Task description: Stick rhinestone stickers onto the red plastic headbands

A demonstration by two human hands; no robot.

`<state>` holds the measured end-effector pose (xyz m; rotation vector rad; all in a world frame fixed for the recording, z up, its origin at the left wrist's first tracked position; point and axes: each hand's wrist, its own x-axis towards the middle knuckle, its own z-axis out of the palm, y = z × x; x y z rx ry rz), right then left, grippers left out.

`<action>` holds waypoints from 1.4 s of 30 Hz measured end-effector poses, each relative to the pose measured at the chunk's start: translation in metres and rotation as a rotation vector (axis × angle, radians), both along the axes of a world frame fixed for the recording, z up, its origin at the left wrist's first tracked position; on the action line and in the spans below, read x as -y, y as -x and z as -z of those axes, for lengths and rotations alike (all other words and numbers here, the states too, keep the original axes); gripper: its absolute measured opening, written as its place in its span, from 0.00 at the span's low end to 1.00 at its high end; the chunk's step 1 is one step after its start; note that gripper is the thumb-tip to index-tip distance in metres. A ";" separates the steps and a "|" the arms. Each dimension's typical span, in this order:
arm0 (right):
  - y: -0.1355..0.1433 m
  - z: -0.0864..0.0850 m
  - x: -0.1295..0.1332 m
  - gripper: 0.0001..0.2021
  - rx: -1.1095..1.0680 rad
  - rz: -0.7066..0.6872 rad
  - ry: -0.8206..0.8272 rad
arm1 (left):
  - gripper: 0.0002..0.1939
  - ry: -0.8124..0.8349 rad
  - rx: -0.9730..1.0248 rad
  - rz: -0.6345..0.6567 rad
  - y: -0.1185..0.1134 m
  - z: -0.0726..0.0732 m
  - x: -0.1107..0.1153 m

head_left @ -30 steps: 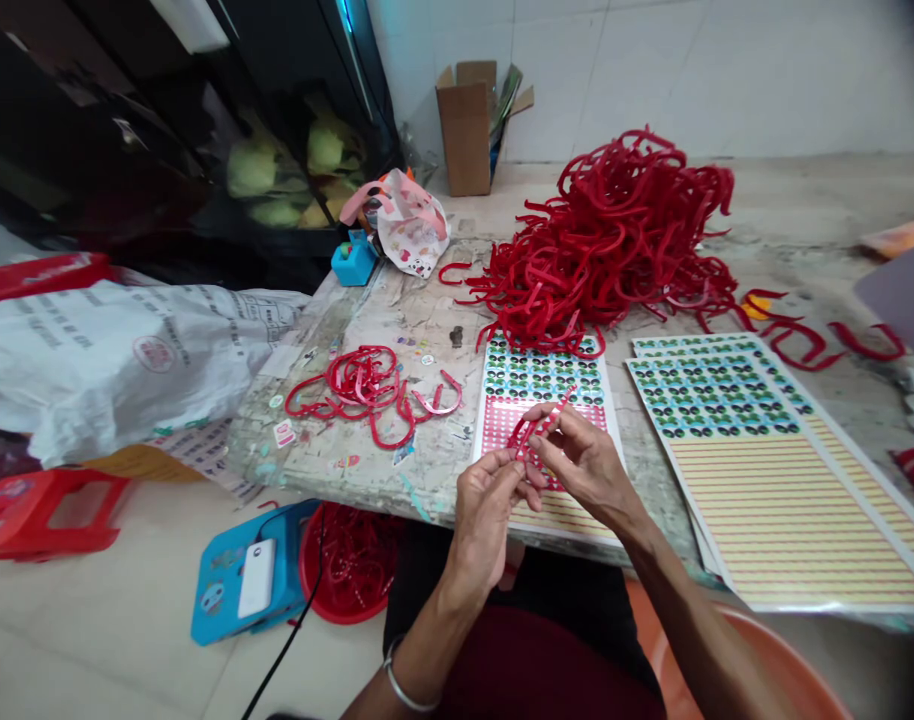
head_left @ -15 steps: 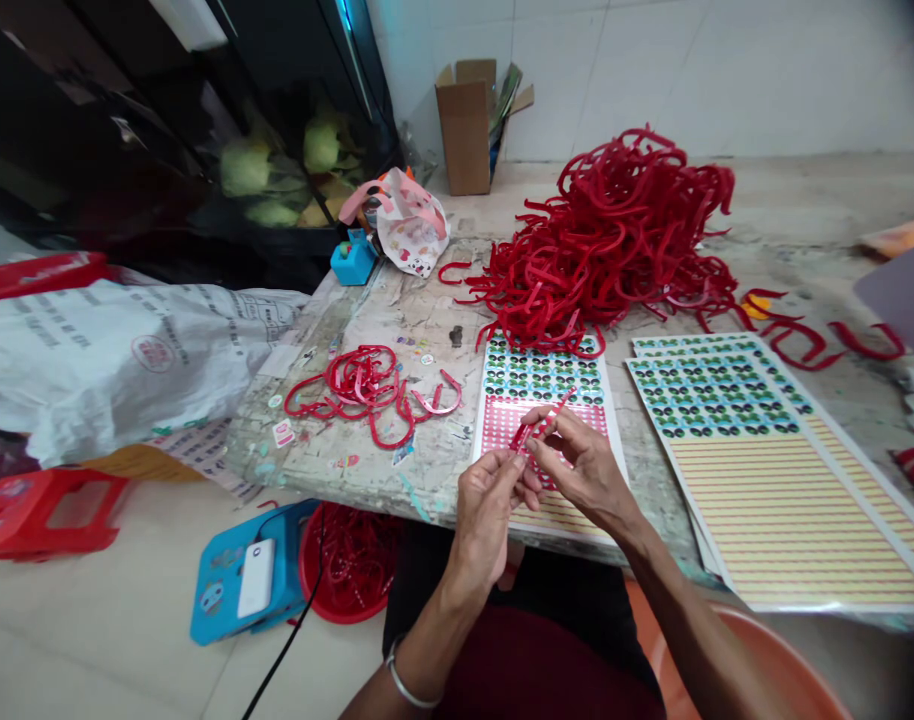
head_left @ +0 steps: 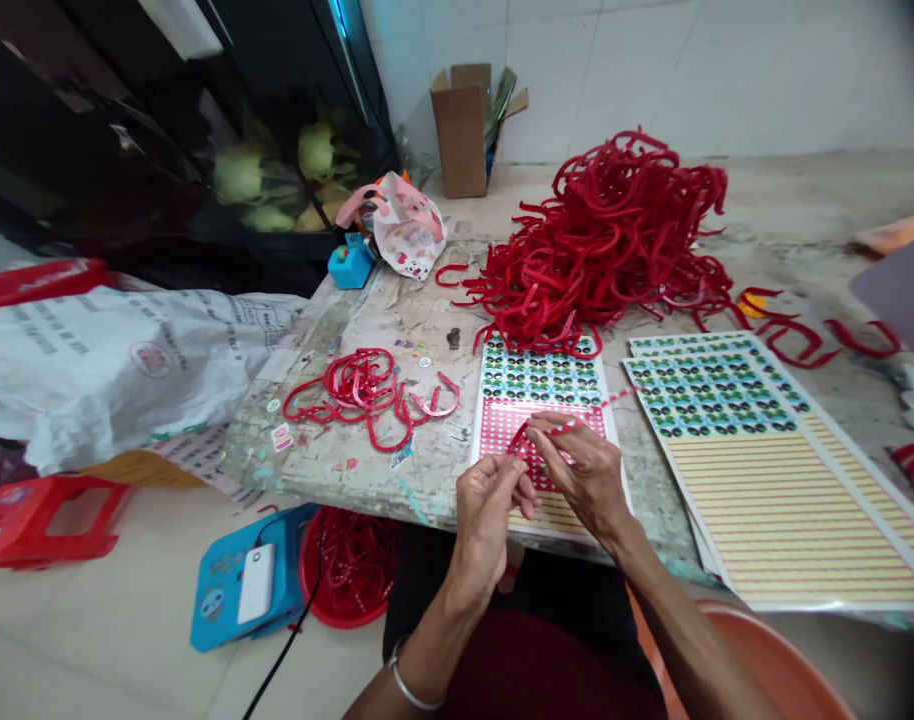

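Over the front edge of the table, my left hand [head_left: 491, 505] pinches one end of a red curved band [head_left: 518, 438], which looks like a headband. My right hand [head_left: 583, 472] is closed close beside it, thumb and fingertips gripping a thin red strip with pale dots [head_left: 616, 398]. The strip's free end sticks out to the right, past the knuckles. Where strip and band meet is too small to make out. Below both hands lies a sticker sheet [head_left: 494, 385] with green-and-blue pictures, a pink dotted block and yellow striped rows.
A big heap of red bands [head_left: 607, 240] covers the sheet's far end. A smaller pile of bands [head_left: 359, 385] lies left. More sticker sheets [head_left: 794, 510] are on the right. Below the table stand a red basin [head_left: 352, 570] and a blue stool [head_left: 224, 580] bearing a white power bank [head_left: 257, 583].
The strip in my right hand swings from pointing up and away to stretching out to the right. My right hand turns slightly; my left hand stays nearly in place.
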<state>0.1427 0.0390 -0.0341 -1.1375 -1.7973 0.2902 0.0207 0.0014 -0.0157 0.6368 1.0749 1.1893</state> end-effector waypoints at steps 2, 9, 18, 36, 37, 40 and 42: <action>-0.002 -0.001 0.000 0.08 -0.014 -0.019 0.038 | 0.10 0.016 -0.001 0.000 0.000 0.000 0.001; -0.002 -0.001 0.001 0.08 -0.036 -0.002 0.125 | 0.10 0.052 0.014 0.014 -0.001 -0.002 0.001; -0.001 0.002 0.001 0.08 -0.060 0.005 0.164 | 0.09 0.070 0.087 0.006 -0.002 0.002 0.003; -0.007 0.018 -0.010 0.14 -0.658 -0.017 0.706 | 0.12 0.037 0.089 0.037 -0.003 0.000 0.008; -0.007 0.019 -0.011 0.15 -0.678 -0.019 0.732 | 0.12 0.032 0.087 0.040 -0.003 0.000 0.008; -0.009 0.016 -0.011 0.14 -0.632 -0.010 0.690 | 0.11 0.015 0.092 0.072 -0.001 0.003 0.010; -0.010 0.011 -0.010 0.11 -0.560 -0.005 0.586 | 0.11 -0.003 0.080 0.115 0.002 0.004 0.010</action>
